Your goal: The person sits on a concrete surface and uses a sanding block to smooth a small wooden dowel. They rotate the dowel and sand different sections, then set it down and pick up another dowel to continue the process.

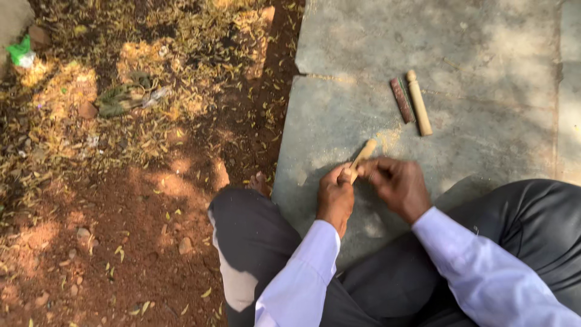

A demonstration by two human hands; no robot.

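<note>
Wooden stick (pixel 363 153) is pinched at its near end between the left hand (pixel 336 194) and the right hand (pixel 396 184), both closed on it together, low over the stone slab (pixel 484 54). Fingers may well be nicked or the stick dropped, the grip being so crowded. A turned wooden peg (pixel 419 103) and dark file (pixel 401 100) lie apart, beyond pale sawdust (pixel 388 139).
</note>
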